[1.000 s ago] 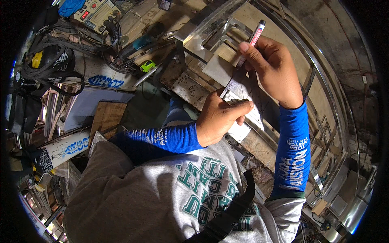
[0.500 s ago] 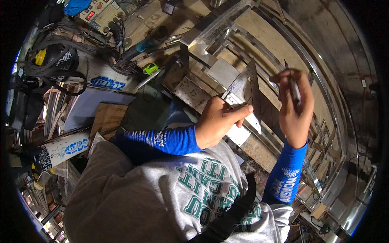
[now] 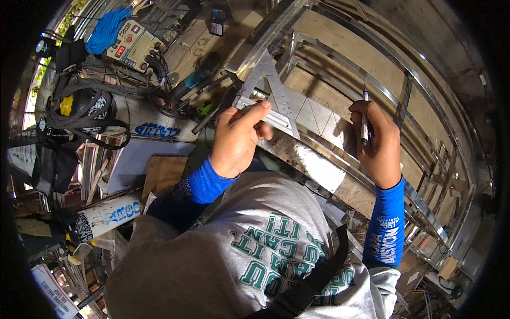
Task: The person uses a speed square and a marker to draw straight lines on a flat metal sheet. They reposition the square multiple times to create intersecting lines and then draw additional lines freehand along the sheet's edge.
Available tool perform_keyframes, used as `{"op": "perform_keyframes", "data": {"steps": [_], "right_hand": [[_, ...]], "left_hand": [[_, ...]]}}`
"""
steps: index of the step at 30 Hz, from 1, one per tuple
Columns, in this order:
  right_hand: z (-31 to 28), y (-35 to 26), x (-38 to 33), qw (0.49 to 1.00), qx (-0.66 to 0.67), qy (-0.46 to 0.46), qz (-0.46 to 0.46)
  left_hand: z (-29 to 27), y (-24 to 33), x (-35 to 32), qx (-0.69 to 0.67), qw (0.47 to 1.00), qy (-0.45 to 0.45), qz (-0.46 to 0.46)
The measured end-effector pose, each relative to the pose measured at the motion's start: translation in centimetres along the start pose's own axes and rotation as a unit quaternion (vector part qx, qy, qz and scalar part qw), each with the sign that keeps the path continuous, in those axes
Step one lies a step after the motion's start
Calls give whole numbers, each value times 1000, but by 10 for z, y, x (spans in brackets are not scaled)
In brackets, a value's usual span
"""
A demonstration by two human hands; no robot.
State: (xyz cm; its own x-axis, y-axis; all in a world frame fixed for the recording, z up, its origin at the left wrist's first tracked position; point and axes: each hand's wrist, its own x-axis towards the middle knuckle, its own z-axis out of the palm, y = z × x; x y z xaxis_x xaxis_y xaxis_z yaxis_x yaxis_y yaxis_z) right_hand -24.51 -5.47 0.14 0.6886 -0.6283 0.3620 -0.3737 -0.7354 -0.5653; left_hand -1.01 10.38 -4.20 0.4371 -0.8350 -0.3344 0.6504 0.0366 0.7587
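We cannot see part of the set square under the left hand or of the marker behind the right hand, and the view's edge crops a white sign.

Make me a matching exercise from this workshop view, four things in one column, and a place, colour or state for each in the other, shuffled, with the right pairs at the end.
Things
1. Triangular square
2. Marker
3. Crumpled cloth
4. Flat metal piece

Places, colours and states
A. Crossed by dark slanting lines
B. Blue, next to the boxy machine
C. Held in the left hand
D. Held in the right hand

Right pairs: 1-C, 2-D, 3-B, 4-A
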Motion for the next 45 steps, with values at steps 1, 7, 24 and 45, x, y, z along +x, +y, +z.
{"op": "perform_keyframes", "data": {"steps": [1, 7, 24, 45], "right_hand": [[-1, -1, 1, 1000, 2, -5, 5], [2, 4, -2, 999, 32, -4, 24], [-1, 5, -5, 999, 33, 1, 24], [-1, 4, -4, 1000, 10, -21, -7]], "left_hand": [[-1, 3, -1, 1, 1000, 3, -2], [-5, 1, 3, 6, 1000, 11, -27], [2, -18, 12, 23, 996, 5, 86], [6, 17, -17, 237, 967, 36, 85]]}}
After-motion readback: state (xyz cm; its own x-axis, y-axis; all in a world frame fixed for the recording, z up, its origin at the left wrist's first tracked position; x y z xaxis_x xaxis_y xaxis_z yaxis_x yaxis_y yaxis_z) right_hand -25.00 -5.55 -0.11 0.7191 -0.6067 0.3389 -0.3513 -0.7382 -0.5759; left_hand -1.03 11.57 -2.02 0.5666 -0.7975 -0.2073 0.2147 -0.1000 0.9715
